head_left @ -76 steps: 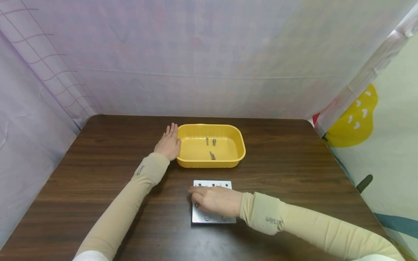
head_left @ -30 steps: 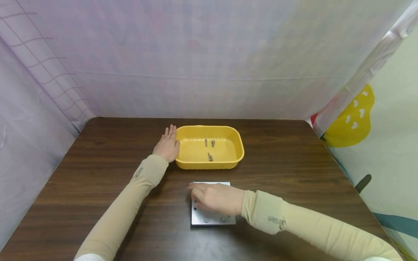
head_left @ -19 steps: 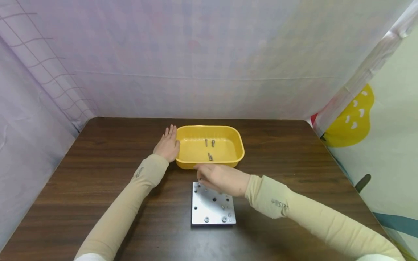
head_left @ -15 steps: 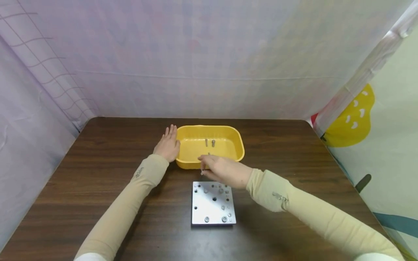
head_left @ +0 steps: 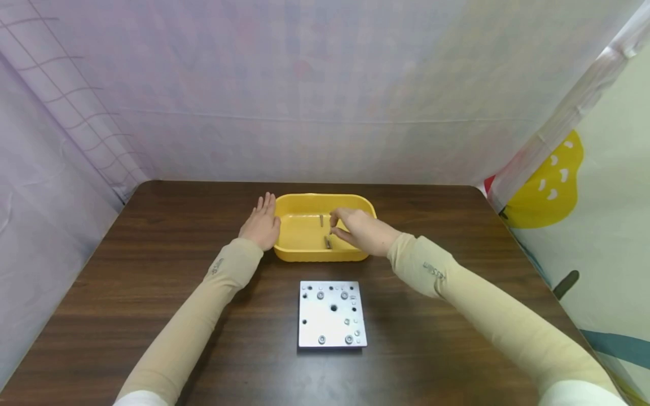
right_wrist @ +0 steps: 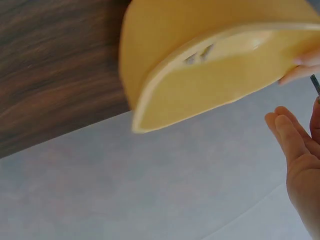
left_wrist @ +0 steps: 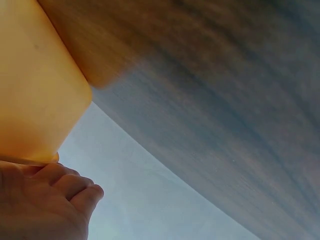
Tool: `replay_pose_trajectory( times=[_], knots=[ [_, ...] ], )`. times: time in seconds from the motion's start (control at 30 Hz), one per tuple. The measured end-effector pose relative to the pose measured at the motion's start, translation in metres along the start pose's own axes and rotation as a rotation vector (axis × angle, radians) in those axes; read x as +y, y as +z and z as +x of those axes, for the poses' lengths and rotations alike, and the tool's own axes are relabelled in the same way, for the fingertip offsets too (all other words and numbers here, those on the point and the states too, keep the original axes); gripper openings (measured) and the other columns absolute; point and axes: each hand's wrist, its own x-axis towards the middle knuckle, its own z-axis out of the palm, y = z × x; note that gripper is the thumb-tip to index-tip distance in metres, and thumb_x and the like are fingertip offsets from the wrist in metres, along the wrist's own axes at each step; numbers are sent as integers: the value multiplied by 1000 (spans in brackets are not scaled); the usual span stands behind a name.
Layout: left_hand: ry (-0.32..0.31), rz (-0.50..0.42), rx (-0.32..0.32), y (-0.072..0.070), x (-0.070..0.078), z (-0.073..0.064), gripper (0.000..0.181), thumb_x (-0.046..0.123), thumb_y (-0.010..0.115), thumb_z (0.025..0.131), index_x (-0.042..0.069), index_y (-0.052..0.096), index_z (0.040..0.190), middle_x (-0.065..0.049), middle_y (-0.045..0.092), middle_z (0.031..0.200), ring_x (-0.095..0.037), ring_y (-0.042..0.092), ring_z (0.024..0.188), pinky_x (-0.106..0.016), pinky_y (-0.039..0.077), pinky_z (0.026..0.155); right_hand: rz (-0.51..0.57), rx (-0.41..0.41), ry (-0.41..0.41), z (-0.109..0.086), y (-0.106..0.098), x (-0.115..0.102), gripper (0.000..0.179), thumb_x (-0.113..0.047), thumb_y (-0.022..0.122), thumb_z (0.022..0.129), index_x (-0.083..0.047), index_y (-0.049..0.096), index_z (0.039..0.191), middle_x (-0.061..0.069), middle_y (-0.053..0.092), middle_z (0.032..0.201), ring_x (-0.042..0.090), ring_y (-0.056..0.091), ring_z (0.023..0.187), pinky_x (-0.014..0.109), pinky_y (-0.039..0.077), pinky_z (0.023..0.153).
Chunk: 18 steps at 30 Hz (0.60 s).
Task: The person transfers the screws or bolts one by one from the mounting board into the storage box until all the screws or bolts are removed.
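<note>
My left hand (head_left: 260,225) lies with its fingers extended along the left side of the yellow tray (head_left: 320,256); in the left wrist view its fingers (left_wrist: 75,187) meet the tray's rim. Over the tray's right half is my right hand (head_left: 363,228), thumb and fingertips bent toward each other. A small threaded screw (right_wrist: 315,84) shows at its fingertips in the right wrist view, pinched there and cut off by the frame edge. Inside the tray lie loose screws (head_left: 327,243), some partly hidden by the right hand. Nearer stands a silver metal plate (head_left: 325,324) with holes and several seated screws.
The plate sits on the dark wooden table (head_left: 203,361), in front of the tray. Pale curtains (head_left: 315,101) hang behind the table and along both sides.
My right hand has moved from over the metal plate up and away into the tray, carrying a screw and uncovering the plate. My left hand has stayed at the tray's side.
</note>
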Motion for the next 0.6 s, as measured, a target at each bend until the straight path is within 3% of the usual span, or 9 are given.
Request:
replay_pose_trajectory(
  times=[0.13,0.27,0.6],
  knots=[
    [0,2,-2,0,0,0,60,25,24,107,0,2,158,-16,-2,166,-34,1,153,-45,8,127,-8,26,0,6,0,22,14,-12,58,100,1,60,106,15,68,104,22,65,90,34,57,77],
    [-2,3,-7,0,1,0,60,25,24,107,1,1,158,-16,-2,166,-33,0,153,-44,7,127,-37,1,61,10,-3,32,16,-14,57,100,1,59,107,15,67,101,22,62,85,36,55,73],
    [2,7,2,-1,1,-1,60,24,25,107,-1,2,157,-17,-1,166,-34,2,153,-45,8,127,-86,-91,153,25,-7,35,20,-16,56,101,0,59,114,14,66,108,28,66,96,39,58,83]
  ],
)
